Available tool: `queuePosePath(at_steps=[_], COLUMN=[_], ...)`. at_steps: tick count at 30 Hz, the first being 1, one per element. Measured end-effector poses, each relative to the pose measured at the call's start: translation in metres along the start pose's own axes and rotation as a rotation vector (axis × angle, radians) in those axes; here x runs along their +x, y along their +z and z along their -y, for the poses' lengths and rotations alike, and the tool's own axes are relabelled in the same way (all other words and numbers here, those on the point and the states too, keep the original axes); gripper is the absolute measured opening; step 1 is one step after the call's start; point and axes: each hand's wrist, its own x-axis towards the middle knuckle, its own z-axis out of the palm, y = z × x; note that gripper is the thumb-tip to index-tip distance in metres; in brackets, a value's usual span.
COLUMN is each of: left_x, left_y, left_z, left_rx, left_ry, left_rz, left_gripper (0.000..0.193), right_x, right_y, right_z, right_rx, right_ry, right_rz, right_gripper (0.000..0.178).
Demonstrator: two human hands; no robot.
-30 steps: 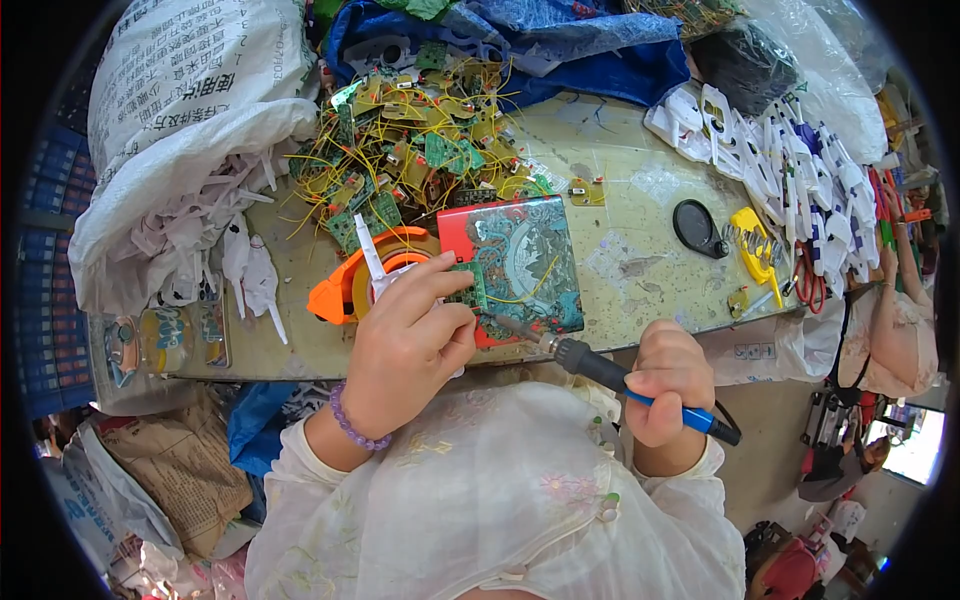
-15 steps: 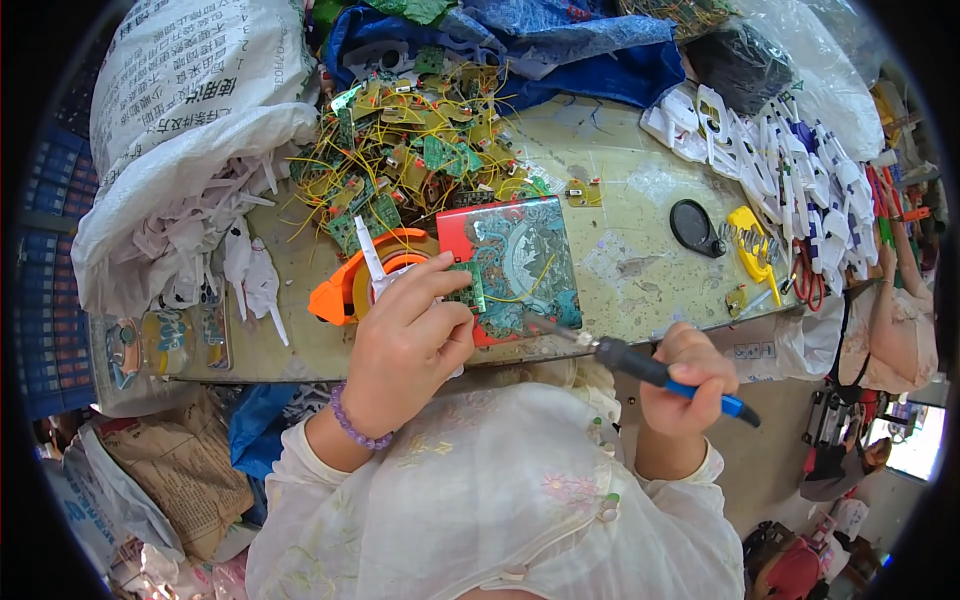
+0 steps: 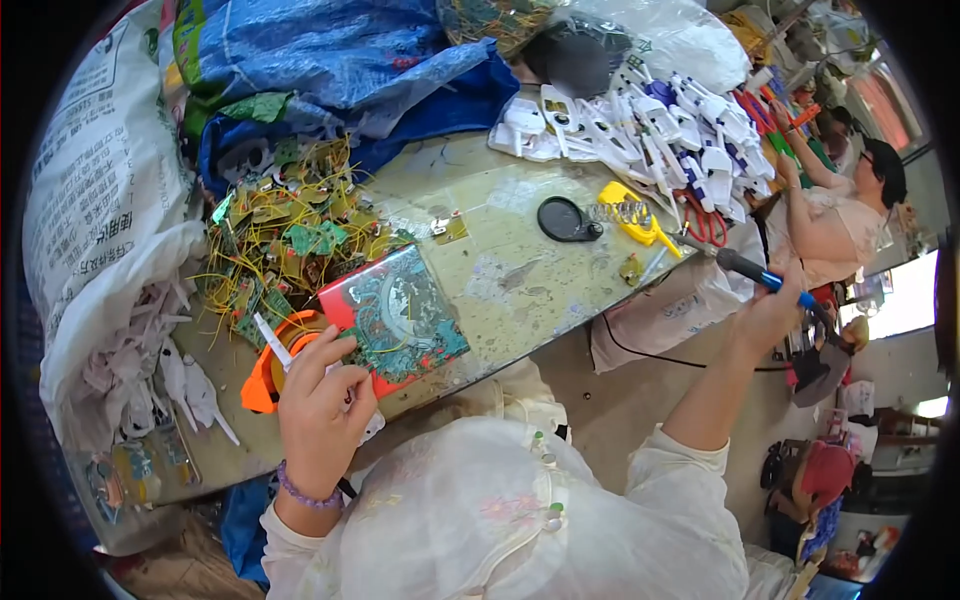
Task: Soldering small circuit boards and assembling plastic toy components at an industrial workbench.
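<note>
1. the right hand point(image 3: 775, 312) is closed around the blue and black handle of a soldering iron point(image 3: 748, 268), held out to the right past the table edge.
2. the iron's metal end points left, near a yellow stand point(image 3: 645, 232) with a metal coil.
3. the left hand point(image 3: 325, 392) is partly curled, its fingertips at the left edge of a flat red block point(image 3: 395, 318) with a teal-patterned top; i cannot tell whether it grips anything.
4. just beside that hand are an orange tape dispenser point(image 3: 259, 388) and a slim white plastic piece point(image 3: 272, 338).
5. beyond the block lies a heap of circuit boards point(image 3: 300, 238) with yellow wires.
6. near the stand are a black round dish point(image 3: 568, 218) and red-handled scissors point(image 3: 710, 230); white plastic parts point(image 3: 650, 135) are piled behind.
</note>
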Motion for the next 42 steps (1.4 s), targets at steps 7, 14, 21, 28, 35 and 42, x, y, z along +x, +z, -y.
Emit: queuePosePath(at_steps=[7, 14, 21, 28, 35, 42], left_x=[0.006, 0.002, 0.005, 0.004, 0.007, -0.017], left_y=[0.002, -0.008, -0.015, -0.024, -0.020, -0.029], left_z=[0.000, 0.005, 0.009, 0.021, 0.012, 0.021], left_rx=[-0.024, -0.044, -0.108, -0.108, -0.132, -0.377], left_ry=[0.013, 0.033, -0.013, 0.039, 0.020, -0.117], left_rz=[-0.001, 0.015, 0.112, 0.207, 0.170, -0.050], left_gripper=[0.011, 0.016, 0.025, 0.036, 0.040, 0.044], right_x=[0.005, -0.025, -0.111, -0.178, -0.205, -0.187], right_y=[0.048, 0.076, 0.069, 0.222, 0.368, 0.295], right_z=[-0.045, -0.067, -0.072, -0.029, -0.102, -0.060], right_rx=[-0.151, -0.287, 0.069, -0.087, -0.886, -0.511], right_ry=[0.050, 0.075, 0.295, -0.310, -0.512, -0.517], right_rz=[0.276, 0.535, 0.131, 1.362, 1.670, 1.341], right_gripper=[0.035, 0.028, 0.028, 0.019, 0.035, 0.043])
